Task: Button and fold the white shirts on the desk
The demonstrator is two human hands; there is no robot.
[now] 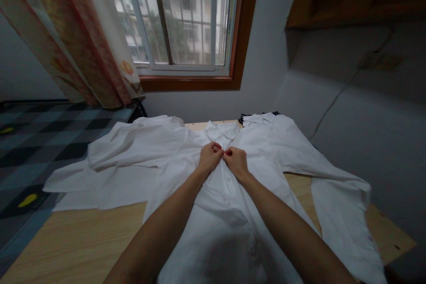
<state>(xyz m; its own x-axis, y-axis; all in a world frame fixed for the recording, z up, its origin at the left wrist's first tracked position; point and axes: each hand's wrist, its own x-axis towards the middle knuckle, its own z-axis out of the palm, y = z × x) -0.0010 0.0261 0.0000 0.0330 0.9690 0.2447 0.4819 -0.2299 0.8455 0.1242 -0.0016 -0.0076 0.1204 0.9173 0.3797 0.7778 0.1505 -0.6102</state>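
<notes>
A white long-sleeved shirt (186, 186) lies spread out, front side up, with its collar (222, 131) at the far end and its sleeves reaching out to both sides. Just below the collar, my left hand (210, 156) pinches the front placket. Right beside it, my right hand (236, 160) pinches the same strip of cloth, and the fingertips of the two hands nearly meet. Whatever small part sits between the fingers, such as a button, is too small to make out. Lower down, the placket runs toward me between my forearms.
Under the shirt is a light wooden table (83, 235). More white cloth (156, 120) lies at the back left, and a black-striped piece (276, 113) at the back right. A checked bedspread (20, 151) is on the left; a cable (336, 97) hangs along the right wall.
</notes>
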